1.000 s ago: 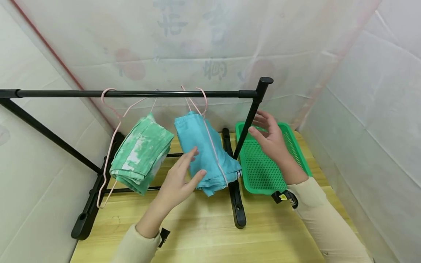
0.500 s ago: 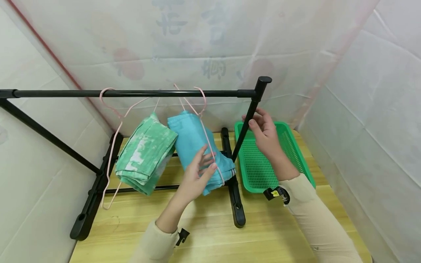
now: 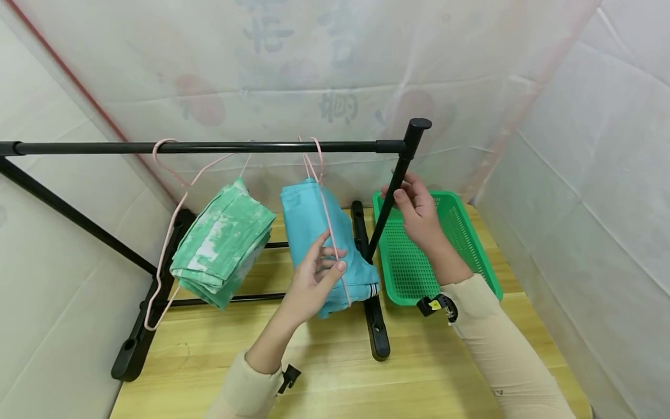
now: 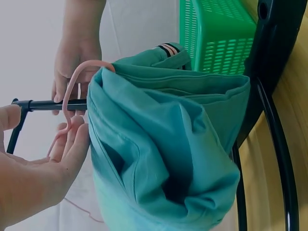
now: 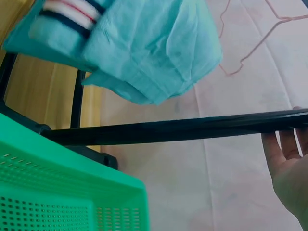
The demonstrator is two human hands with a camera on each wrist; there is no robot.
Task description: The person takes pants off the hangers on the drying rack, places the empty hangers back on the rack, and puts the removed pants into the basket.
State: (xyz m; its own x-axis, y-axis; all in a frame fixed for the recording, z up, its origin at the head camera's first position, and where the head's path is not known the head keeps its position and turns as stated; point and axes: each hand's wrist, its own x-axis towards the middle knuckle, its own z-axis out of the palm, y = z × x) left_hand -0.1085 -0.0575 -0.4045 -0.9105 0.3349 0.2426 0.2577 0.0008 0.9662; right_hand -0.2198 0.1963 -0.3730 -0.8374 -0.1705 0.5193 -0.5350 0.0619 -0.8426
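Note:
Light-blue folded trousers (image 3: 314,215) with a striped edge hang on a pink wire hanger (image 3: 327,218) from the black rack's top rail (image 3: 235,148). My left hand (image 3: 309,288) is at this hanger's lower wire; in the left wrist view its fingers touch the pink wire and the thumb stands apart. My right hand (image 3: 421,218) is at the rack's right upright post (image 3: 389,203), fingers behind it and thumb on the near side, in a loose grip. Further left, a folded green tie-dye cloth (image 3: 222,238) hangs on a second pink hanger (image 3: 170,227).
A green perforated basket (image 3: 413,297) stands on the wooden table (image 3: 335,378) right of the rack. The rack's black feet (image 3: 379,331) rest on the table. White sheet walls (image 3: 581,174) enclose the table at the back and sides.
My left hand has moved right to the blue trousers' hanger, which has swung slightly and turned. The right hand has moved left, its fingers passing behind the upright post.

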